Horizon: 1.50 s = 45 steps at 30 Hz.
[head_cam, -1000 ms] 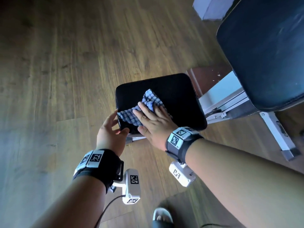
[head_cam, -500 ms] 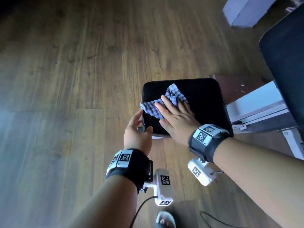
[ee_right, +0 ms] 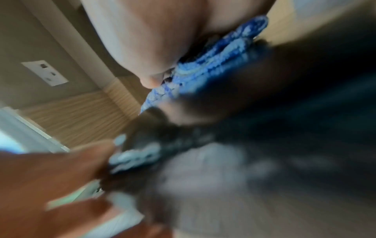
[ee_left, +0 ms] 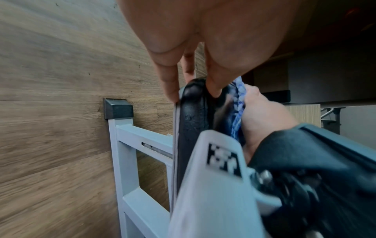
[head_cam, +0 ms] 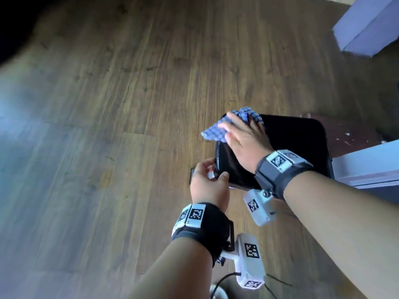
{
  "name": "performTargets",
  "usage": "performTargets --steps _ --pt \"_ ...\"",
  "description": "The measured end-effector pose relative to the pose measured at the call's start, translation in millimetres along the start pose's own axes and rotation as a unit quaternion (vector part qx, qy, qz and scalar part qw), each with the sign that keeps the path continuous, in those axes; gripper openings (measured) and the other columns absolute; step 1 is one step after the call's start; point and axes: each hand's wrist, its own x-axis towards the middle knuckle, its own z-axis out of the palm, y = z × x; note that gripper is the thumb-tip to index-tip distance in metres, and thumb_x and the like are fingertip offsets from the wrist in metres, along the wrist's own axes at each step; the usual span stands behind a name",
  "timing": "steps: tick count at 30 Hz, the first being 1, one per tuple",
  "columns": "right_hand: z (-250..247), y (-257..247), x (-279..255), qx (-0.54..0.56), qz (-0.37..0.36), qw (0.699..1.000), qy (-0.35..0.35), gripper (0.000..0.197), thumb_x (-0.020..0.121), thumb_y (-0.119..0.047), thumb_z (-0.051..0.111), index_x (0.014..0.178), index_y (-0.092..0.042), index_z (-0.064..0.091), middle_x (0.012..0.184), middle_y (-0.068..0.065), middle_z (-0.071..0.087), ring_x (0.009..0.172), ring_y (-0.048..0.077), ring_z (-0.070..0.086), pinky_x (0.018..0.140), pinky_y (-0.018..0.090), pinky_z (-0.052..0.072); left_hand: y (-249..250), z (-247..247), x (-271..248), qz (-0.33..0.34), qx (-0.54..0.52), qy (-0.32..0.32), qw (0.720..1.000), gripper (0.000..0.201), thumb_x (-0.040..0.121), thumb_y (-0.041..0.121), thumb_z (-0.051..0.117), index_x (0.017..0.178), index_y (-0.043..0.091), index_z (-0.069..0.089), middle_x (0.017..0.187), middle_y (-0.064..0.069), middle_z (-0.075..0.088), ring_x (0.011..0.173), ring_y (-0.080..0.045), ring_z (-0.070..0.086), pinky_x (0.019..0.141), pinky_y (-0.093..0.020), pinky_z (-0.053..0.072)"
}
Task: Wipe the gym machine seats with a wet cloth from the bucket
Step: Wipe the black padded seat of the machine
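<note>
The right hand (head_cam: 244, 139) lies flat, fingers straight, pressing the cloth (head_cam: 218, 130) on the seat (head_cam: 298, 145) at its 10 o'clock corner. The left hand (head_cam: 208, 184) pinches the seat's 7 o'clock edge. The cloth looks limp, probably bunches easily; palm pressure suits it.

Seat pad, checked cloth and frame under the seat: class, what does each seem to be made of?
Seat pad: black vinyl or leather-like cover, smooth with a slight sheen and rounded padded edges.
Checked cloth: soft woven fabric, blue and white, crumpled.
Frame: probably painted metal, straight light-grey square tubes.
</note>
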Motion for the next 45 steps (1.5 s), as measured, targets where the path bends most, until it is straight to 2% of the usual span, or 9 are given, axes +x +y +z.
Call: performTargets --steps 4,11,14,18,23,27,32,39,45 --pt "0 -5 -26 -0.009 -0.108 0.993 -0.035 0.036 0.100 -0.036 0.031 0.126 -0.043 0.053 0.159 -0.019 0.019 0.135 0.033 0.028 0.118 0.048 0.007 -1 4 -1 -0.024 -0.005 0.021 0.999 0.039 0.089 0.018 0.073 0.126 0.021 0.061 0.115 0.009 0.064 0.073 0.016 0.055 0.071 -0.007 0.042" --pt "-8 -8 22 0.001 -0.065 0.994 -0.085 0.027 0.100 -0.028 0.037 0.104 -0.038 0.062 0.154 -0.022 0.026 0.149 0.024 0.005 0.119 0.045 0.001 -2 5 -4 -0.049 -0.005 0.059 0.997 0.033 0.085 0.024 0.076 0.116 0.019 0.065 0.107 0.009 0.068 0.097 -0.007 0.064 0.087 -0.020 0.047" --pt "-3 -14 13 0.006 -0.087 0.992 -0.087 0.039 0.094 -0.046 0.030 0.092 -0.027 0.064 0.145 -0.022 0.041 0.149 0.019 0.006 0.118 0.044 0.003 -1 5 -4 -0.059 -0.011 0.059 0.996 0.033 0.085 0.023 0.076 0.116 0.018 0.065 0.108 0.006 0.069 0.100 -0.011 0.066 0.093 -0.027 0.051" --pt "-2 -17 15 0.010 -0.117 0.990 -0.082 0.033 0.095 -0.041 0.043 0.081 -0.021 0.064 0.138 -0.019 0.051 0.149 0.017 0.012 0.117 0.038 0.002 0 5 -2 -0.070 -0.017 0.053 0.996 0.031 0.085 0.024 0.076 0.113 0.019 0.064 0.103 0.010 0.067 0.092 -0.007 0.065 0.079 -0.016 0.045" --pt "0 -17 32 0.001 -0.071 0.996 -0.058 0.013 0.087 -0.025 0.056 0.096 -0.028 0.065 0.154 -0.012 0.034 0.149 0.015 0.010 0.120 0.041 0.005 -2 5 -1 -0.073 -0.035 0.043 0.996 0.024 0.086 0.022 0.076 0.105 0.025 0.062 0.089 0.021 0.059 0.074 0.012 0.053 0.062 -0.003 0.035" --pt "3 -17 10 -0.007 -0.093 0.992 -0.080 0.024 0.087 -0.036 0.042 0.085 -0.032 0.065 0.146 -0.016 0.041 0.149 0.015 0.007 0.119 0.044 0.007 -1 4 -1 -0.079 -0.019 0.046 0.996 0.026 0.085 0.025 0.076 0.107 0.022 0.064 0.096 0.014 0.064 0.086 -0.003 0.064 0.075 -0.016 0.044" --pt "-12 -2 5 0.002 -0.145 0.982 -0.125 0.045 0.088 -0.057 0.027 0.111 -0.042 0.063 0.155 -0.015 0.030 0.150 0.013 0.003 0.120 0.044 0.007 3 1 -2 -0.089 -0.020 0.045 0.995 0.027 0.083 0.027 0.077 0.106 0.020 0.066 0.097 0.009 0.068 0.091 -0.010 0.065 0.075 -0.020 0.044" --pt "-8 -4 28 0.013 -0.027 0.997 -0.075 0.034 0.101 -0.035 0.037 0.131 -0.043 0.053 0.162 -0.013 0.013 0.150 0.018 0.000 0.121 0.042 0.001 2 -3 0 -0.065 0.003 0.030 0.997 0.026 0.083 0.024 0.078 0.102 0.026 0.060 0.102 0.011 0.069 0.097 -0.011 0.067 0.090 -0.029 0.052" --pt "-9 86 -39 0.013 0.058 0.997 0.044 0.047 0.097 -0.028 0.034 0.142 -0.025 0.046 0.159 0.013 0.019 0.146 0.027 0.013 0.118 0.044 0.013 6 -6 -1 -0.036 0.012 -0.005 0.999 0.036 0.088 0.018 0.072 0.116 0.033 0.056 0.106 0.010 0.063 0.087 -0.003 0.063 0.069 -0.015 0.044"
